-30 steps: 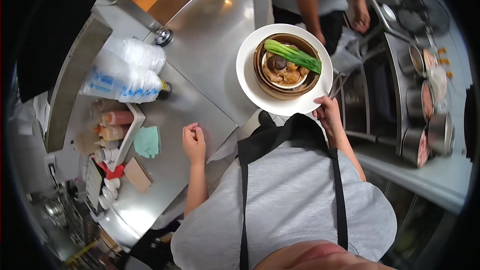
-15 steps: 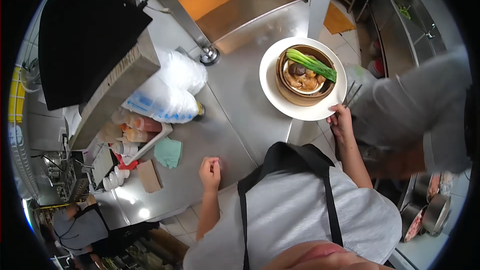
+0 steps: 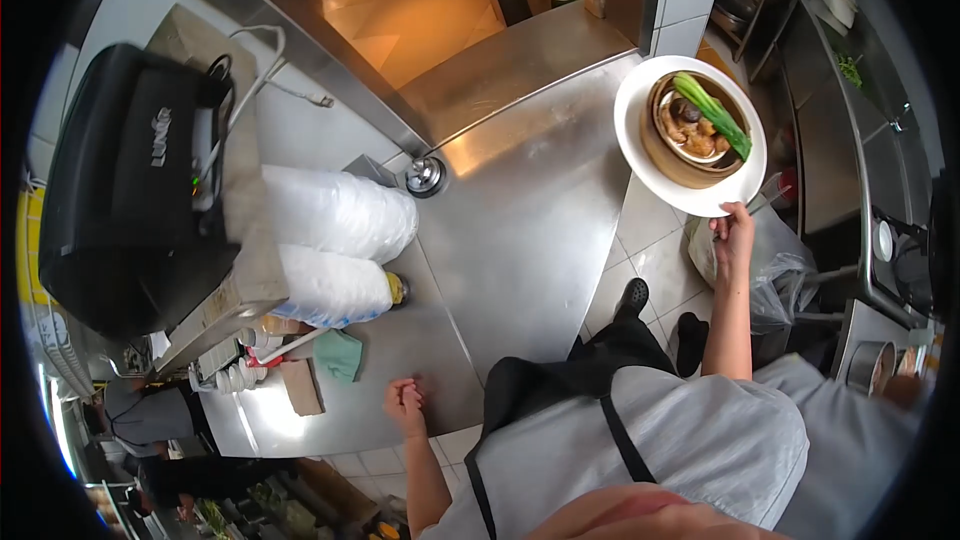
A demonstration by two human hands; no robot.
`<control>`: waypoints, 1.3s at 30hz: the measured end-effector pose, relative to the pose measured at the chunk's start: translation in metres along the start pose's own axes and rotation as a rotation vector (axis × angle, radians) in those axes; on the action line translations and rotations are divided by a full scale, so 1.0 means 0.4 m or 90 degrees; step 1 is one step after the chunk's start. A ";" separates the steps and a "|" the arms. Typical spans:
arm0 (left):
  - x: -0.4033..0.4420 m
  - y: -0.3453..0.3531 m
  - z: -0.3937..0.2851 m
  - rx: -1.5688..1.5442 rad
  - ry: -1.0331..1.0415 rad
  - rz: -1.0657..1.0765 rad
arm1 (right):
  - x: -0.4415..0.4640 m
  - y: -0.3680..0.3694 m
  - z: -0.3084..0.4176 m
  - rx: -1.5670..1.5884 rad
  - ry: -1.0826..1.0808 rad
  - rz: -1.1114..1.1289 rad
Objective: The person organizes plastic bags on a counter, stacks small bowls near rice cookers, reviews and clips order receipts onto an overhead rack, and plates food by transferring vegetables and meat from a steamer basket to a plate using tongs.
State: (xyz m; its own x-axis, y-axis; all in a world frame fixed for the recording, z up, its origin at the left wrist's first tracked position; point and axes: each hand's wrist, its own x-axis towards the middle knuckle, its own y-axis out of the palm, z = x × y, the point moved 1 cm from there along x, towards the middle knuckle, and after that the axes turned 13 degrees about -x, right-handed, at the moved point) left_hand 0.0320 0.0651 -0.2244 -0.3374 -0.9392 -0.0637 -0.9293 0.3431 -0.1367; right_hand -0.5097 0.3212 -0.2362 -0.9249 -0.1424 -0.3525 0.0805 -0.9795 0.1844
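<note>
My right hand grips the near rim of a white plate, out to the right past the counter's end. A round bamboo steamer sits on the plate. Inside it, a small dish holds brown pieces of food and a dark mushroom, with a green leafy vegetable laid across the top. My left hand hovers at the front edge of the steel counter, fingers loosely curled with nothing visible in them. Closest to it is a folded green cloth.
Bagged stacks and a brown block occupy the counter's left side, below a shelf with a black machine. A metal call bell stands by the pass-through. A plastic bag hangs at right. Co-workers stand at lower left and right.
The plate with the steamer has moved right, away from over the counter. My view has turned and my feet now show. The co-worker at right has shifted down toward the lower right.
</note>
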 end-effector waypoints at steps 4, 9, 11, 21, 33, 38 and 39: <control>-0.004 0.115 -0.059 -0.013 0.035 -0.154 | 0.093 -0.070 0.016 -0.019 -0.058 -0.014; 0.044 0.456 -0.150 0.098 0.224 0.019 | 0.164 -0.151 0.091 -0.013 -0.043 -0.057; 0.053 0.607 -0.184 0.120 0.223 0.087 | 0.191 -0.198 0.103 -0.004 -0.027 -0.051; 0.221 1.190 -0.243 0.032 0.282 0.437 | 0.314 -0.365 0.228 0.007 -0.034 -0.119; 0.545 1.775 -0.160 -0.024 -0.034 0.646 | 0.681 -0.452 0.353 0.068 -0.130 -0.213; 0.621 2.092 -0.247 -0.140 -0.123 0.768 | 0.860 -0.456 0.428 0.123 -0.154 -0.268; 0.627 2.156 -0.264 -0.144 -0.152 0.798 | 0.900 -0.463 0.433 0.133 -0.170 -0.267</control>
State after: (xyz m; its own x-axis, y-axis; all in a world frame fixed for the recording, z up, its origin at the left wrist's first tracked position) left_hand -0.8699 0.1241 -0.2539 -0.9777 0.0521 -0.2034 -0.0143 0.9500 0.3119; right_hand -0.9221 0.4761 -0.2385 -0.9261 0.3232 -0.1944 -0.3669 -0.8916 0.2656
